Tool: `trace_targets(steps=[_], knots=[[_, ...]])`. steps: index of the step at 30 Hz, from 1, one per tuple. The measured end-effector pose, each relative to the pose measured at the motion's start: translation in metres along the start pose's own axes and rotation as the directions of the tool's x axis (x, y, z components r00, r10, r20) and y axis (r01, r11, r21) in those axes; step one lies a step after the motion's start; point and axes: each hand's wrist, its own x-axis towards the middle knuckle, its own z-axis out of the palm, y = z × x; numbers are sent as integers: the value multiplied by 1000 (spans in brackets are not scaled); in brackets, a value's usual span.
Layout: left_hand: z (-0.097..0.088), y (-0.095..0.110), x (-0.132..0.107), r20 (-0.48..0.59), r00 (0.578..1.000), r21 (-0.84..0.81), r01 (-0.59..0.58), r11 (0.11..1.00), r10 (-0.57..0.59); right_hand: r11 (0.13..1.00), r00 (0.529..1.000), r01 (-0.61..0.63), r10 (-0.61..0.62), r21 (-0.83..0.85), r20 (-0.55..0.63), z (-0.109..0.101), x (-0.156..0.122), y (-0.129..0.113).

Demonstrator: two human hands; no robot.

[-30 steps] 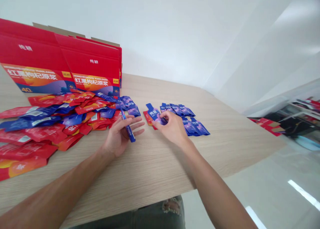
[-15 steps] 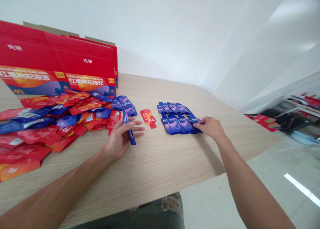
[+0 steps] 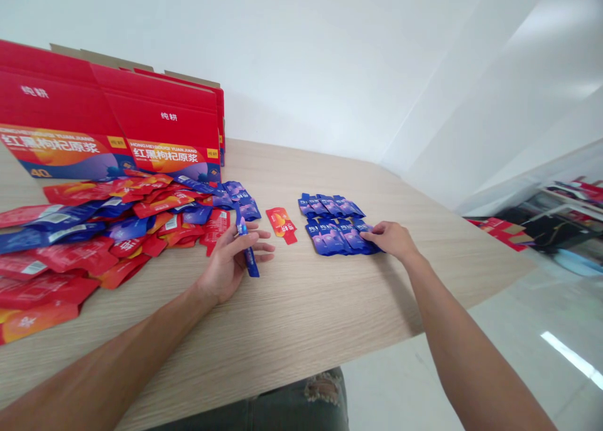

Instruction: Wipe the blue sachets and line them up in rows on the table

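My left hand (image 3: 227, 264) holds a slim blue sachet (image 3: 252, 264) on edge against the thumb, the other fingers stretched out behind it. To the right, my right hand (image 3: 396, 239) pinches the rightmost blue sachet (image 3: 365, 245) of the front row, fingertips low over the table. That front row of overlapping blue sachets (image 3: 325, 241) lies just before a back row of blue sachets (image 3: 325, 205). Between my hands a red-orange sachet (image 3: 281, 223) rests flat, apparently overlapping another red one.
A loose pile of red and blue sachets (image 3: 85, 252) covers the left of the wooden table (image 3: 292, 318). Behind it stand red printed cartons (image 3: 160, 129) near the white wall (image 3: 320, 73). Past the table's right edge are red boxes (image 3: 502, 230) and a cluttered shelf (image 3: 575, 198).
The view has shifted slightly. Both hands stay almost in place, my left hand still with its blue sachet, my right hand still at the end of the front row.
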Motion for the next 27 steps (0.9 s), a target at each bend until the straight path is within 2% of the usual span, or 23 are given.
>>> trace_targets(steps=[8,10,12,14,15,18,21,22,24,27], knots=[[-2,-1,0,7,999,38,-32,999,32,1000,1000,5,-5,-3,16,-7,-8,-6],[-3,-3,2,3,999,69,-44,997,43,1000,998,23,-23,3,-57,-10,-12,-10],[-3,-7,5,-18,998,89,-53,995,55,995,974,86,-74,47,-212,-13,-21,-22],[-3,-11,8,-37,997,61,-67,996,69,968,936,194,-134,161,-326,-14,-38,-43],[-3,-12,10,-41,996,34,-76,997,77,936,926,252,-161,243,-341,-13,-49,-58],[-3,-15,12,-45,995,-25,-92,995,91,765,911,410,-322,496,-257,-6,-92,-112],[-3,-14,11,-48,997,-26,-53,998,52,630,849,504,-489,591,-201,5,-133,-166],[-4,-14,11,-49,998,-21,-41,999,40,620,830,523,-528,585,-182,8,-145,-181],[-6,-13,10,-58,998,-3,-38,999,38,651,815,536,-565,537,-128,14,-162,-205],[-8,-11,10,-94,996,31,-8,999,11,724,824,523,-564,449,-50,20,-174,-224]])
